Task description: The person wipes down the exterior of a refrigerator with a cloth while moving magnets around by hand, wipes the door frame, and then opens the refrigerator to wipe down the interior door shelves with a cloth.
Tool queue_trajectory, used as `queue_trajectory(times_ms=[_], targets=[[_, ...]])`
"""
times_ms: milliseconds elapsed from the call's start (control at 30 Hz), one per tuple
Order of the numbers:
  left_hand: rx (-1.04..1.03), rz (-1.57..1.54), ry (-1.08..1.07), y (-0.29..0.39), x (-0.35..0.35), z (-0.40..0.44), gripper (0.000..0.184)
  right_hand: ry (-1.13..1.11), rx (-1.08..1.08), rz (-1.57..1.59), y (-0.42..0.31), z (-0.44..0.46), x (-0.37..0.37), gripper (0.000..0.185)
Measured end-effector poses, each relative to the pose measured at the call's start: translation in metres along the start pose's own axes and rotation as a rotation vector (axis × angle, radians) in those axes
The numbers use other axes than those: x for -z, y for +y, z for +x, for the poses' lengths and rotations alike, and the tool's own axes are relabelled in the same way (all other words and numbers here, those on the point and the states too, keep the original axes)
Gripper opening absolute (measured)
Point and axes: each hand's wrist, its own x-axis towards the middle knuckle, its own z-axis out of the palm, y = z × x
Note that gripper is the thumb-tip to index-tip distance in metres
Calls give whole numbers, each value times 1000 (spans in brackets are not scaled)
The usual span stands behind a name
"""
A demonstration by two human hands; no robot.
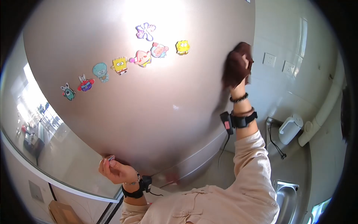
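My right hand (pixel 244 65) is closed round a dark brown cloth (pixel 235 69), which lies against the right edge of the metallic fridge door (pixel 156 123). At the lower left, my left hand (pixel 117 171) is held near the door's bottom left edge, its fingers curled and pinching a small object (pixel 110 158) too small to name. Several cartoon magnets run in a slanting row across the door, among them a yellow square one (pixel 119 65), a teal one (pixel 100 71) and a pink one (pixel 141 58). A purple flower-shaped magnet (pixel 145 31) sits above the row.
Wall sockets (pixel 269 59) are right of the door. A white kettle (pixel 290 129) and a black cable (pixel 276 143) lie on the counter beside a white pipe (pixel 324 106). Below is a metal sink (pixel 286 201). A glass panel with a white frame (pixel 56 183) borders the left.
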Motion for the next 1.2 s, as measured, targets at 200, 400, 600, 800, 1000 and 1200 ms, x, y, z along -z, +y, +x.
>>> queue_trajectory(times_ms=[200, 400, 600, 800, 1000, 1200], targets=[[-41, -2, -7, -9, 3, -1, 16, -440, 509, -334, -123, 67, -50, 55], [4, 51, 3, -8, 4, 3, 18, -100, 604, -622, -39, 157, -18, 50], [53, 31, 32, -4, -1, 1, 20, -520, 771, -821, -69, 0, -2, 56], [136, 61, 27, -13, 3, 5, 22, -274, 528, -444, -81, 134, -15, 54], [274, 77, 19, 0, -3, 15, 24, 35, 411, -690, -22, 78, 3, 58], [377, -45, 96, 3, -6, 18, 22, -353, -160, -210, 65, -187, 83, 56]])
